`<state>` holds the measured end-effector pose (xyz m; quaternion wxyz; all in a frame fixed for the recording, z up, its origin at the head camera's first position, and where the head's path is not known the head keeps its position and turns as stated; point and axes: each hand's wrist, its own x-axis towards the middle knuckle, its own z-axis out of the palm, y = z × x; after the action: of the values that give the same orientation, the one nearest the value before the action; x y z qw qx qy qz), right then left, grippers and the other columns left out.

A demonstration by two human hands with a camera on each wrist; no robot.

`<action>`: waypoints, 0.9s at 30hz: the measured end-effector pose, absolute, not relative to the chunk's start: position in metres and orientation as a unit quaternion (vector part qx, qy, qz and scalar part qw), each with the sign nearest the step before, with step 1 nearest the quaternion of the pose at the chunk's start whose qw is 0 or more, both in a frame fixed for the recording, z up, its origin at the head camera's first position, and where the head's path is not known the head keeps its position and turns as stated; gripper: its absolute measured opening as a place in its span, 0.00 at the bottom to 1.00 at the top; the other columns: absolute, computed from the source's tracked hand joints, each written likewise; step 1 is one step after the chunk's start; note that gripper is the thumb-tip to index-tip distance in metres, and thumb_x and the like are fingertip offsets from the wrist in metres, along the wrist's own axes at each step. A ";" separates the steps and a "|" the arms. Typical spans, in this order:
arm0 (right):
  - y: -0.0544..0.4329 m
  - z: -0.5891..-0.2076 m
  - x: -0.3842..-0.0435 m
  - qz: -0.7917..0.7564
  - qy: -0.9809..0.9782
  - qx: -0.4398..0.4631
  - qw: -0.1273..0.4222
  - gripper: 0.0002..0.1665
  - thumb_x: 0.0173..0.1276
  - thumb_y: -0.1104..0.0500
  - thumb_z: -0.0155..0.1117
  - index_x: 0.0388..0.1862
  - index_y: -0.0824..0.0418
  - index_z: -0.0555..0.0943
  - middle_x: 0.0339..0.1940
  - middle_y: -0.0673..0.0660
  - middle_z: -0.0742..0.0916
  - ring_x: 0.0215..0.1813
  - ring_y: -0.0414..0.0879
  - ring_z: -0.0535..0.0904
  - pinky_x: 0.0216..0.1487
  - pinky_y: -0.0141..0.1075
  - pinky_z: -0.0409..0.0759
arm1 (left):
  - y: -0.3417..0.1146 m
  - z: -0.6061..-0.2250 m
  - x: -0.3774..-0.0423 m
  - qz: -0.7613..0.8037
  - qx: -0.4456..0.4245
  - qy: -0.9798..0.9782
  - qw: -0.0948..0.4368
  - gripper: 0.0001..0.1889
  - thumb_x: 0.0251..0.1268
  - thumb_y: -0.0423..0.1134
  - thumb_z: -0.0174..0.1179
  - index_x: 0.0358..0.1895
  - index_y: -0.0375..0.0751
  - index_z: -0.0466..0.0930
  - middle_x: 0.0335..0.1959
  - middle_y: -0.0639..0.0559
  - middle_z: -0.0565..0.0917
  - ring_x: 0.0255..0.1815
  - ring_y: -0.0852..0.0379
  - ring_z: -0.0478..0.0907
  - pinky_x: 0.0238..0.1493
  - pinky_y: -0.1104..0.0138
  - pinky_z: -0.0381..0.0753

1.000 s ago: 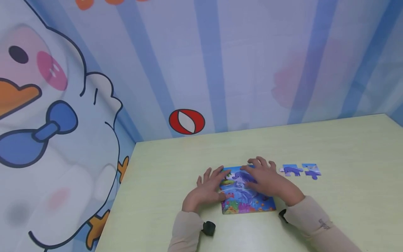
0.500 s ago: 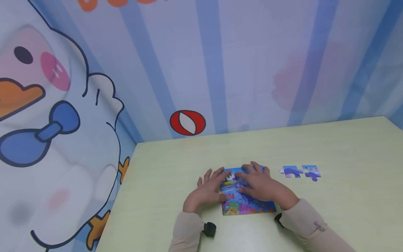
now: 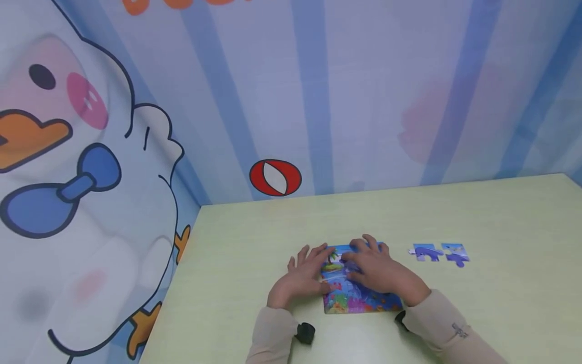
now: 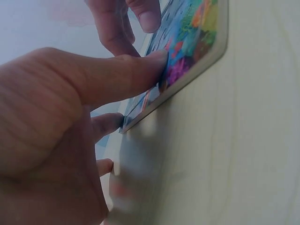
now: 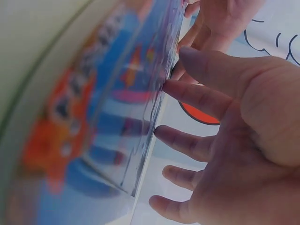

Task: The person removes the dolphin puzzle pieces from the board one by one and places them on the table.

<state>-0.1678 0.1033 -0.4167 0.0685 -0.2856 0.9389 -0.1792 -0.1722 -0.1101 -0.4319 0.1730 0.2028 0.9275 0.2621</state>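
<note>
Resting its thumb on the left side of a framed jigsaw puzzle [image 3: 352, 303] with a sea scene, the left hand [image 3: 300, 279] lay with fingers spread apart. The right hand [image 3: 381, 269] reached across the puzzle's upper right, fingers also parted, fingertips touching the picture. The puzzle lay flat on a pale wooden table [image 3: 245, 253], beneath both hands. Just beyond its right edge sat two loose pieces, a left one [image 3: 426, 251] and a right one [image 3: 456, 253]. Behind the table hung a blue-striped backdrop [image 3: 364, 101] printed with a white duck [image 3: 123, 202].
</note>
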 end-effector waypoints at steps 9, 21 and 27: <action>0.099 -0.423 -0.177 -0.189 0.929 -0.318 0.015 0.08 0.70 0.60 0.67 0.45 0.56 0.78 0.56 0.66 0.75 0.67 0.72 0.61 0.55 0.74 0.63 | -0.110 -0.428 -0.170 0.274 0.189 0.927 0.174 0.44 0.62 0.39 0.69 0.80 0.53 0.57 0.81 0.52 0.56 0.82 0.39 0.39 0.74 0.35 0.38; 0.089 -0.419 -0.176 -0.170 0.945 -0.279 0.028 0.10 0.70 0.60 0.68 0.37 0.54 0.74 0.54 0.65 0.75 0.67 0.73 0.62 0.57 0.75 0.61 | -0.108 -0.429 -0.169 0.280 0.184 0.927 0.169 0.46 0.61 0.40 0.69 0.81 0.52 0.55 0.80 0.51 0.58 0.81 0.41 0.41 0.74 0.36 0.39; 0.087 -0.422 -0.177 -0.156 0.950 -0.272 0.010 0.13 0.70 0.60 0.68 0.33 0.54 0.71 0.52 0.65 0.76 0.65 0.72 0.64 0.57 0.74 0.61 | -0.109 -0.430 -0.169 0.279 0.183 0.927 0.170 0.45 0.62 0.40 0.69 0.81 0.53 0.55 0.80 0.50 0.58 0.81 0.41 0.41 0.74 0.36 0.39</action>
<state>-0.1773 0.0872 -0.4216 0.0096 -0.2717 0.9496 -0.1563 -0.1694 -0.1094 -0.4296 0.1701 0.1826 0.9274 0.2785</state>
